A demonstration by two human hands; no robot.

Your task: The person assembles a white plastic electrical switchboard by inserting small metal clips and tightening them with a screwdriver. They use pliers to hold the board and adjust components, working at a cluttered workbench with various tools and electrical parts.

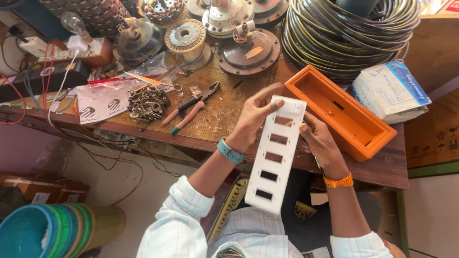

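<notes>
Both hands, left hand (251, 119) and right hand (319, 143), are grasping the white slotted switch plate (276, 155), its slots seemingly all unfilled, apart from the empty orange box (340, 111) on the counter (224, 112).

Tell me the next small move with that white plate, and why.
Probably swing the white slotted plate toward the orange box and line it up over the open top. Both the left hand and right hand hold the plate in the air, while the box lies open and empty beside it.
</notes>
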